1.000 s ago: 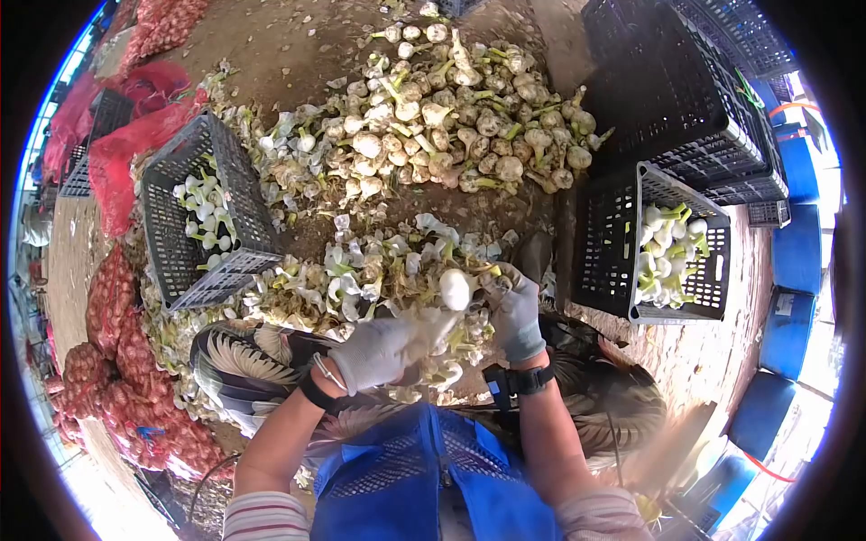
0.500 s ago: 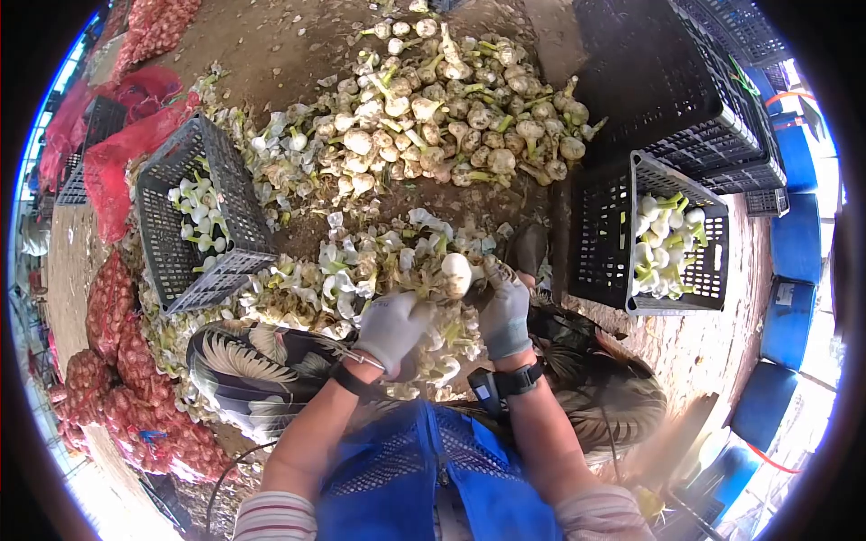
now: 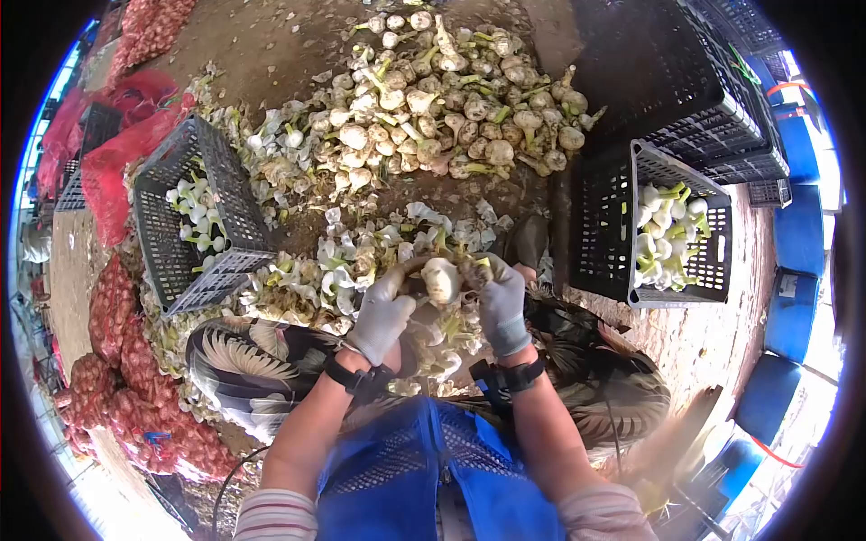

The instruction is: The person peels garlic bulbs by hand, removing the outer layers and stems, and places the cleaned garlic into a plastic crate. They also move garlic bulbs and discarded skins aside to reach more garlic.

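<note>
- Underfoot, bare brown dirt (image 3: 289, 45) serves as the floor, sunlit, with no table anywhere.
- At centre, the left hand (image 3: 383, 311) and right hand (image 3: 501, 302), both in grey gloves, meet around one bulb (image 3: 441, 278).
- Left fingers curl against the bulb's side from 9 o'clock; right fingers pinch it from 3 o'clock, so both hands are closed on it.
- The bulb sits between the two hands, above the person's lap and over the peels (image 3: 361, 261).
- Those peels, white skins and green stalk bits, litter the ground from 9 to 12 o'clock of the hands.
- At 12 o'clock, farther off, lies a heap (image 3: 451, 99) of untrimmed bulbs with stalks.
- At 9 to 10 o'clock stands a grey crate (image 3: 225, 171), tilted, holding a few cleaned white bulbs.
- At 3 o'clock stands a black crate (image 3: 604, 234) with cleaned bulbs piled at its far side.
- At 1 to 2 o'clock, a stack of black crates (image 3: 686, 90).
- Along the left edge, red mesh sacks (image 3: 117, 352) lie filled; more red netting is at 10 o'clock.
- Along the right edge, blue drums (image 3: 798, 230) stand in bright light.
</note>
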A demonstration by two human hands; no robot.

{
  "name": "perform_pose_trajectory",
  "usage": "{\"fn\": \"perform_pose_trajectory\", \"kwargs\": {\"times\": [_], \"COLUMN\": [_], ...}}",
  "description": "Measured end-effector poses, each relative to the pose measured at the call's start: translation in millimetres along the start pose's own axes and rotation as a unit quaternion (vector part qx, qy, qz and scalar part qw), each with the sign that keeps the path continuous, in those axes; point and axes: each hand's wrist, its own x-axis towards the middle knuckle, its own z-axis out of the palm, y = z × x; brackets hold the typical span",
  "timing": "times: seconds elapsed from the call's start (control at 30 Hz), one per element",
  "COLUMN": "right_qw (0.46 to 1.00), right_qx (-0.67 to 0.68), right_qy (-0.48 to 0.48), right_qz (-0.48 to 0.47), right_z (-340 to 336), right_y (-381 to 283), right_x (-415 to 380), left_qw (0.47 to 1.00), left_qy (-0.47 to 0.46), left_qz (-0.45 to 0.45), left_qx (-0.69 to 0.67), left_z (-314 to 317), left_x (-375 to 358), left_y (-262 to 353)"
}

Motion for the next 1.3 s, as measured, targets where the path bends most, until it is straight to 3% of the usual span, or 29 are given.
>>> {"fn": "perform_pose_trajectory", "kwargs": {"times": [0.03,0.1,0.17,0.2,0.3,0.43,0.53,0.57,0.6,0.7,0.73,0.77,0.83,0.87,0.97,1.0,1.07,1.2,1.3], "right_qw": [0.994,0.993,0.985,0.985,0.987,0.99,0.984,0.995,0.999,0.998,0.998,0.999,0.975,0.962,0.943,0.943,0.989,0.992,0.98], "right_qx": [0.105,0.1,0.141,0.142,0.137,0.115,0.143,0.066,-0.01,0.036,-0.01,-0.009,-0.189,-0.231,-0.259,-0.259,-0.125,-0.079,-0.16], "right_qy": [0.011,0.019,0.014,0.014,-0.023,-0.043,-0.01,0.001,0.013,0.05,0.055,0.053,0.049,0.046,0.059,0.059,0.069,0.095,0.108], "right_qz": [0.041,0.052,0.094,0.095,0.075,0.07,0.108,0.076,0.043,0.017,0.002,0.001,-0.103,-0.14,-0.202,-0.201,-0.042,-0.038,-0.055], "right_z": [-1.6,-6.0,-6.0,-4.7,-7.3,-8.3,-10.3,-12.6,-13.6,-1.6,2.0,4.9,9.5,11.3,15.3,14.0,10.9,13.4,12.6], "right_y": [-5.1,0.3,6.9,4.2,-4.9,-2.2,-7.7,-11.7,-14.6,-14.4,-18.1,-19.9,-24.6,-28.6,-25.7,-23.4,-18.4,-18.2,-24.2], "right_x": [0.4,2.0,1.6,1.2,2.4,-1.1,-5.4,-3.7,-2.1,-4.8,-8.4,-11.0,-16.3,-17.8,-20.6,-21.7,-23.2,-18.7,-19.7], "left_qw": [1.0,1.0,0.978,0.949,0.925,0.944,0.866,0.903,0.902,0.944,0.951,0.951,0.932,0.943,0.945,0.945,0.99,0.979,0.978], "left_qy": [0.003,0.006,-0.01,-0.021,-0.073,-0.059,-0.102,-0.136,-0.119,-0.013,-0.006,-0.004,0.031,0.047,0.037,0.036,0.017,0.021,0.017], "left_qz": [0.007,-0.011,0.178,0.231,0.221,0.184,0.277,0.228,0.223,0.145,0.106,0.107,0.072,0.083,0.059,0.057,0.001,-0.032,0.029], "left_qx": [0.025,-0.011,0.111,0.213,0.301,0.268,0.403,0.339,0.349,0.296,0.289,0.29,0.353,0.318,0.32,0.32,0.138,0.2,0.205], "left_z": [-1.8,-1.8,-2.4,-7.8,-13.0,-8.7,10.0,14.0,12.4,12.3,7.9,7.1,10.4,15.2,7.6,7.4,6.8,4.3,3.5], "left_x": [-2.8,-7.3,-4.8,-1.5,-3.6,-9.6,-30.8,-39.3,-39.5,-34.3,-28.3,-25.0,-22.3,-23.5,-18.2,-16.8,-14.8,-17.3,-25.9], "left_y": [0.0,0.4,-1.0,5.6,24.5,23.1,16.9,2.5,-1.3,2.7,5.8,8.8,17.6,22.9,12.5,11.7,11.3,16.0,27.2]}}
